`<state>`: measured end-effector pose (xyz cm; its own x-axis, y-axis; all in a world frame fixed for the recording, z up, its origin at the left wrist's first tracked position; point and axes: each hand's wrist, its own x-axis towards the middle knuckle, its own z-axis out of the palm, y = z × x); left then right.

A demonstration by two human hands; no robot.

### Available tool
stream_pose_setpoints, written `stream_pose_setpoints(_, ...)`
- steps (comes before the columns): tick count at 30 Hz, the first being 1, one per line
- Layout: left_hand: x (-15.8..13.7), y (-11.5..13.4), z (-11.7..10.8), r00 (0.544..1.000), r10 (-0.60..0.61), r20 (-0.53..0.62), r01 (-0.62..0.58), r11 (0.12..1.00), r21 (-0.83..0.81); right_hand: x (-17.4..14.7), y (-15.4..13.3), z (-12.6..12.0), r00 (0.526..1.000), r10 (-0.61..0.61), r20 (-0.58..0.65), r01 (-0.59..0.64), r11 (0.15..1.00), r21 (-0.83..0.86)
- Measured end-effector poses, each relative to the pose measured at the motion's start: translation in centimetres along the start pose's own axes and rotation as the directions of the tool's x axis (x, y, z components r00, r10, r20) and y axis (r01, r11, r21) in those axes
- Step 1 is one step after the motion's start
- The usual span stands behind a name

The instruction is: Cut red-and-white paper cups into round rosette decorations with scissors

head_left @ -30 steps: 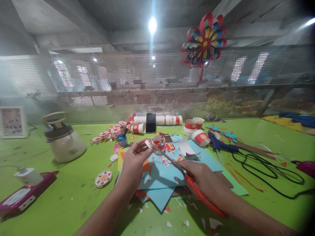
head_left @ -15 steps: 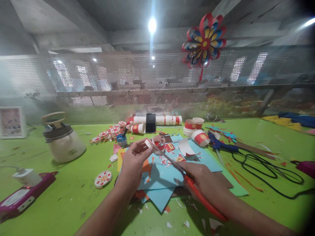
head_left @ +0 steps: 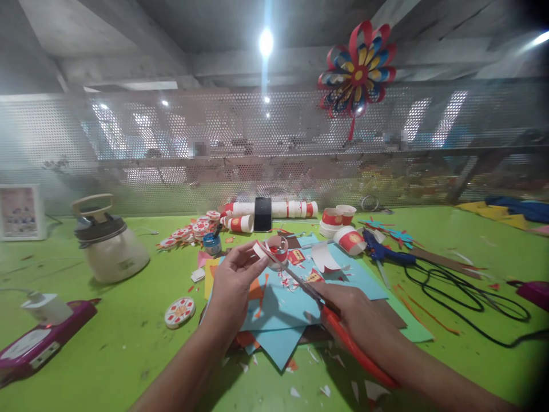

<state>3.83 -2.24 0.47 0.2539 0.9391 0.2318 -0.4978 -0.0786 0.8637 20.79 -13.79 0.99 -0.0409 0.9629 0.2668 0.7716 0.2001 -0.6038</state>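
Pinched in my left hand (head_left: 234, 280) is a curled strip of red and white paper cup (head_left: 278, 249), bent into a loop. My right hand (head_left: 349, 312) grips red-handled scissors (head_left: 343, 337), whose blades point up and left and meet the lower side of the strip. Whether the blades are parted there I cannot make out. Below both hands lie light blue paper sheets (head_left: 283, 312) scattered with small red and white scraps. A curved white piece (head_left: 325, 257) rests on the sheets, right of the strip.
Cut paper cups (head_left: 349, 240) and a blue glue gun (head_left: 388, 250) with a black cable lie to the right. A phone (head_left: 263, 214) leans on white cup tubes at the back. At left are a kettle-like pot (head_left: 112, 246), a round decorated disc (head_left: 179, 312) and a purple power strip (head_left: 47, 343).
Hardly anything differs. The cup strip has shifted very slightly near the scissor tips, and both hands keep their hold in nearly the same place.
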Motion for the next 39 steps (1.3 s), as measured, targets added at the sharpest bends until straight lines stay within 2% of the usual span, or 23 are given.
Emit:
stream_pose_setpoints(11,0.0,-0.4,-0.2,1.0,0.005,0.026,-0.007,0.999,0.044,-0.2,0.9,0.4,0.999,0.004,-0.038,-0.008,0.996,-0.089)
stream_pose_setpoints(16,0.2,-0.6,-0.5,1.0,0.002,-0.009,-0.001,0.998,0.07,-0.1,0.8,0.4,1.0,0.019,-0.02,-0.02,0.996,-0.091)
stream_pose_setpoints(20,0.2,-0.6,-0.6,1.0,0.0,-0.014,0.001,0.997,0.079,0.6,1.6,0.0,0.99,0.128,-0.051,-0.136,0.971,-0.195)
stream_pose_setpoints(23,0.1,-0.2,-0.3,0.999,-0.032,0.011,0.032,0.999,-0.022,1.5,3.1,-0.3,0.977,0.188,-0.102,-0.208,0.947,-0.246)
stream_pose_setpoints(27,-0.2,0.6,0.0,0.983,-0.112,0.143,0.14,0.97,-0.198,2.5,5.1,-0.2,0.971,0.227,-0.076,-0.239,0.932,-0.274)
stream_pose_setpoints(30,-0.2,1.1,-0.2,0.964,-0.175,0.201,0.228,0.932,-0.282,2.5,5.3,-0.1,0.97,0.24,-0.049,-0.243,0.92,-0.307)
stream_pose_setpoints(35,0.3,1.2,-0.7,0.947,-0.243,0.211,0.308,0.877,-0.37,2.0,4.7,-0.1,0.98,0.197,0.006,-0.183,0.925,-0.332)
stream_pose_setpoints(39,0.6,1.2,-0.9,0.952,-0.253,0.174,0.302,0.874,-0.381,2.0,4.8,0.0,0.985,0.167,0.045,-0.141,0.927,-0.349)
